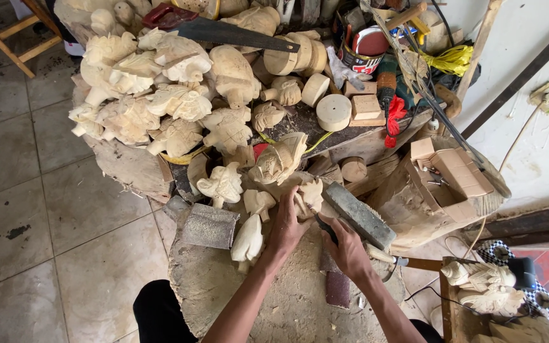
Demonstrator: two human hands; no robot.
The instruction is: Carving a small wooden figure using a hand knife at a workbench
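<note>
Carving [311, 194]: pale wood, at the far edge of the stump [223, 286], beside the grey stone [358, 215]. Left hand [287, 223] is clamped on the carving. Right hand [345, 249] is closed around a dark tool [325, 227] touching the carving.

— How's your light?
— You've got soft, even daylight, bright on the white wall [528, 57]; shadows stay faint.
— Sharpness?
— Crisp at centre; your edges bend from the wide lens.

Woodcarving workshop: heaped unfinished figurines [160, 95], handsaw [223, 30], sawdusty stump bench [287, 298]
</note>
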